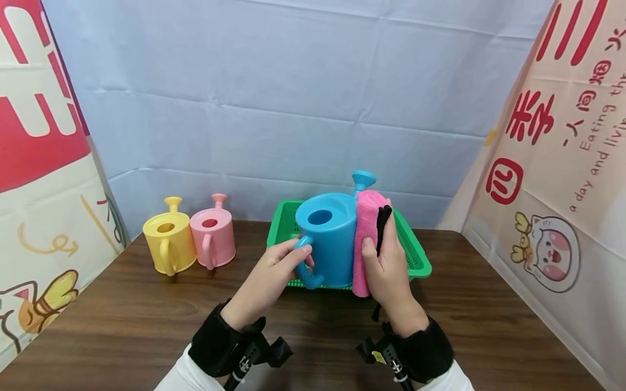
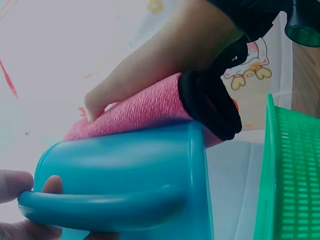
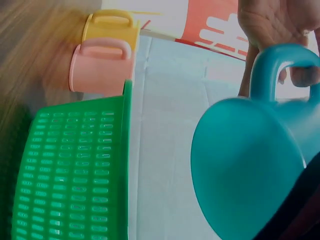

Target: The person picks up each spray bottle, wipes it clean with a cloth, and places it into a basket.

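Blue watering can, handle gripped by the left hand, meets along its right side a pink, seemingly folded cloth the right hand holds.

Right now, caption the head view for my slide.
Left hand grips blue watering can by its handle; right hand holds pink cloth against it.

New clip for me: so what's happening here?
A person is holding a blue watering can up off the table, the left hand gripping its handle. The right hand holds a pink cloth with black edging against the can's side, perhaps wiping it. In the head view, a green basket shows behind the can. A yellow watering can and a pink watering can stand side by side on the table, to the person's left.
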The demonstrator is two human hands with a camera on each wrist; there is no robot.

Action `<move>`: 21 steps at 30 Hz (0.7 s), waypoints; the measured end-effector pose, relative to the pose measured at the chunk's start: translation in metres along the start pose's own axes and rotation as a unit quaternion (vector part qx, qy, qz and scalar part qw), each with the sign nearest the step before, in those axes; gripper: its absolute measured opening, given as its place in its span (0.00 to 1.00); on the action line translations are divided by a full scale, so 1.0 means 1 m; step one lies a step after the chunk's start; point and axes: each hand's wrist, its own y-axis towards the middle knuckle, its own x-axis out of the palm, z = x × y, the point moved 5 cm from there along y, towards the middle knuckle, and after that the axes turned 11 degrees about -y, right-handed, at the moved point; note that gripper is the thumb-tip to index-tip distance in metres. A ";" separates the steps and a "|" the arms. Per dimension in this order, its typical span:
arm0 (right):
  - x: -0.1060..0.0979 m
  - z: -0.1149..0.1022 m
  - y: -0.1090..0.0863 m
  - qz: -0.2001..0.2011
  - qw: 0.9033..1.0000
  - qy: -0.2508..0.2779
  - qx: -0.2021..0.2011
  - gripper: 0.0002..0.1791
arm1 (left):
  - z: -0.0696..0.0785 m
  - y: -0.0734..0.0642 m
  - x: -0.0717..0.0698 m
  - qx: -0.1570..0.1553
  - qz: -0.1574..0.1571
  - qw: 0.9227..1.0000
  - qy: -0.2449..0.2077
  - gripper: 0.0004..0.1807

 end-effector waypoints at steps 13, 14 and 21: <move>0.005 -0.027 -0.002 0.049 0.987 -0.124 -0.095 0.40 | -0.002 0.001 -0.003 -0.020 0.038 0.998 -0.051 0.20; 0.007 -0.030 -0.003 0.056 0.983 -0.141 -0.107 0.41 | -0.002 0.001 -0.003 -0.021 0.040 0.997 -0.056 0.19; 0.020 -0.047 -0.013 0.068 0.955 -0.217 -0.193 0.40 | -0.002 0.001 -0.004 -0.015 0.044 0.994 -0.098 0.19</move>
